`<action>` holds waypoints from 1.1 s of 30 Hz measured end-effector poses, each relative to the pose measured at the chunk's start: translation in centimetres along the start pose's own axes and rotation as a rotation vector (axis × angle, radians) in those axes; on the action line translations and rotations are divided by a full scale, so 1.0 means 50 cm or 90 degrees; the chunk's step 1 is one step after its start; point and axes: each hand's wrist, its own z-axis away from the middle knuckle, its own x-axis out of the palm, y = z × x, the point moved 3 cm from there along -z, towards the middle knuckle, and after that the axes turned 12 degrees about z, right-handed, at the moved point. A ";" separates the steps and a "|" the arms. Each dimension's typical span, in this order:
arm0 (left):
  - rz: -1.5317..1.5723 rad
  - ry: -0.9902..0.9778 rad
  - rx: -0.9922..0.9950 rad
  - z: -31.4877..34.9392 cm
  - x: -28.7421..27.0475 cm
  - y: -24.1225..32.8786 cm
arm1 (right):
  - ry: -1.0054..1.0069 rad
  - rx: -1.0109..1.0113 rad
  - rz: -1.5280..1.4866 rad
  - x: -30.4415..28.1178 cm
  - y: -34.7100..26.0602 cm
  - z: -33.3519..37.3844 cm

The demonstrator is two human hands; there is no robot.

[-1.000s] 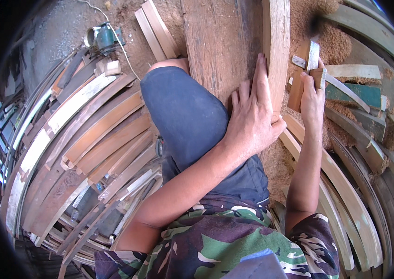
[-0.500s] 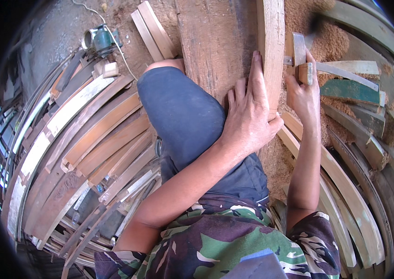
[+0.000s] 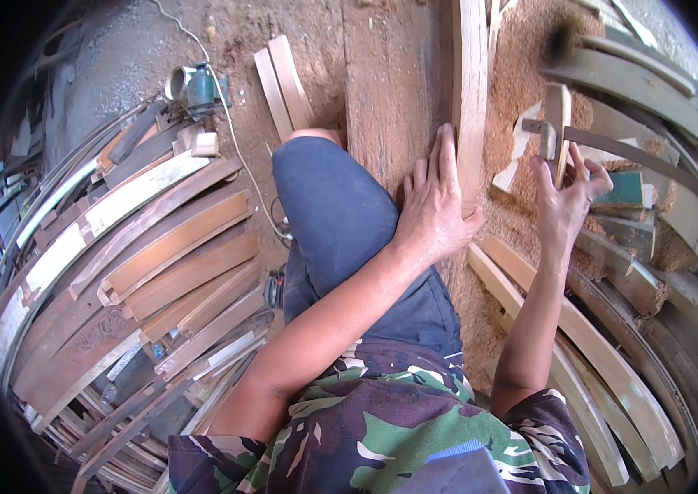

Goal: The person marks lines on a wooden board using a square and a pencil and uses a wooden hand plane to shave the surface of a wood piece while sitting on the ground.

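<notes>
A long pale wooden beam (image 3: 470,90) lies along the right side of a wide, worn plank (image 3: 390,74). My left hand (image 3: 435,210) grips the beam's near end, its fingers stretched along the left side and the thumb at the end. Off to the right, my right hand (image 3: 561,202) holds a marking gauge (image 3: 561,123) between thumb and fingers, the other fingers spread. The gauge has a wooden head and a long thin bar reaching right. It is raised over the sawdust, apart from the beam.
Sawdust (image 3: 501,107) lies right of the beam. Curved wood pieces (image 3: 176,263) are stacked at left, more strips (image 3: 604,370) at right. A green power tool (image 3: 201,86) with a white cord sits far left, near two short boards (image 3: 283,78). A green block (image 3: 622,191) lies beyond my right hand.
My right hand has drawn the marking gauge rightward off the beam and turned it. My left hand stays at the beam's near end. The view has shifted slightly.
</notes>
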 end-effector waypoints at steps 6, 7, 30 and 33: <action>-0.014 0.020 0.005 0.010 -0.004 -0.007 | -0.114 0.099 -0.353 -0.033 -0.020 -0.001; -0.015 0.026 0.003 0.009 -0.004 -0.009 | -0.096 0.085 -0.388 -0.028 -0.018 0.006; 0.932 0.019 0.102 0.084 -0.249 0.029 | -0.103 -0.209 -0.220 -0.085 -0.273 0.149; 0.693 0.122 0.230 0.124 -0.363 0.039 | -0.294 -0.312 -0.266 -0.098 -0.318 0.159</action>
